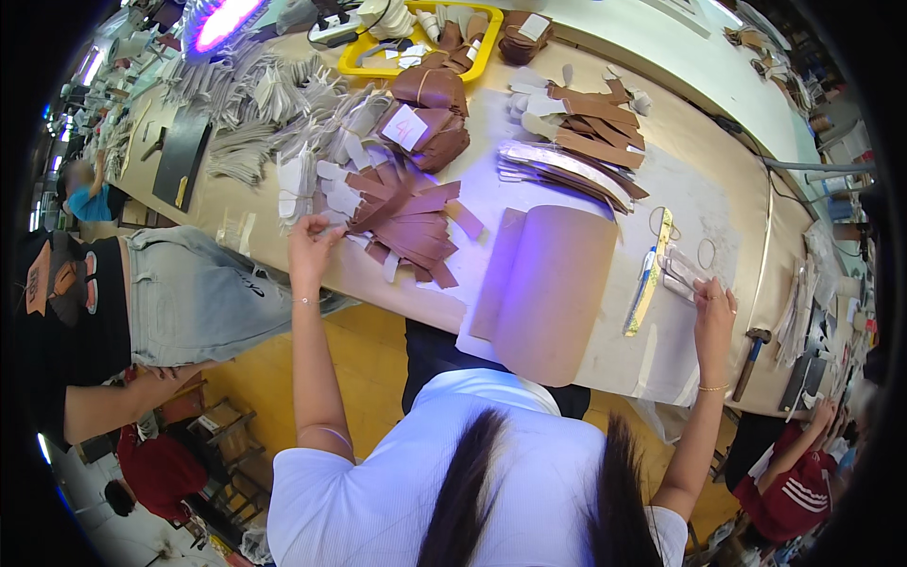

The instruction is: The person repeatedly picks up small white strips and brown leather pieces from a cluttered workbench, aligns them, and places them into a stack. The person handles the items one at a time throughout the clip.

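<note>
My left hand (315,248) is at the left edge of a fanned pile of brown leather strips (416,231), its thumb and fingertips pinched at the end of one strip. Pale-ended pieces (338,194) lie just beyond it. On the right, my right hand (715,304) has its fingers curled at the edge of a small greyish flat piece (678,272); its exact kind is hard to make out. Left of that piece lie a yellow patterned strip (645,291), a blue pen (647,263) and scissors (660,223). A large brown sheet (557,293) rests in front of me.
Wrapped brown bundles (430,90), heaps of pale strips (269,99) and a yellow tray (491,42) stand toward the back. More brown strips (595,118) lie back right. A hammer (753,364) is at the right edge. A person in light denim (194,293) stands close on my left.
</note>
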Action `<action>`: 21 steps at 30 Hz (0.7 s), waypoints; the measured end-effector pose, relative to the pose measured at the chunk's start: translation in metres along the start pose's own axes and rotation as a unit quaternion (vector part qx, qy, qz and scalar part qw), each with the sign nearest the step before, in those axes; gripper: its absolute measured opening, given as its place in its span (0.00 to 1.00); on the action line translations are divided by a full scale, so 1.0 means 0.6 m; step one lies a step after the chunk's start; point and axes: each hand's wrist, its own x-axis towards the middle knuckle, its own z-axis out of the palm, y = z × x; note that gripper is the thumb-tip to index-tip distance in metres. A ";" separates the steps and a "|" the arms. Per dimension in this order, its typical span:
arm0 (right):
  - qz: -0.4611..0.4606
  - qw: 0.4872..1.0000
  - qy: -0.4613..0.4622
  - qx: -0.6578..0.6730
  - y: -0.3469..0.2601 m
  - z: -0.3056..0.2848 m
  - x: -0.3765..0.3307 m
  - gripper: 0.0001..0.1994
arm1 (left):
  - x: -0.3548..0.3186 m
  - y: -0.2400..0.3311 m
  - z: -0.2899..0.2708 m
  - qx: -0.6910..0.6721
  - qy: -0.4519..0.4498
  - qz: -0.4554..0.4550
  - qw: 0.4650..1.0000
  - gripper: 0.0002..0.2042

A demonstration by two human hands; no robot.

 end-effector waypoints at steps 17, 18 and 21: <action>0.156 0.857 0.023 0.491 -0.123 -0.102 0.030 0.10 | -0.184 0.350 -0.082 -0.313 -0.186 0.168 0.916 0.09; 0.143 0.847 0.037 0.510 -0.131 -0.110 0.030 0.09 | -0.191 0.365 -0.071 -0.348 -0.254 0.185 0.883 0.09; 0.131 0.814 0.094 0.558 -0.155 -0.139 0.027 0.07 | -0.212 0.407 -0.008 -0.410 -0.416 0.145 0.799 0.09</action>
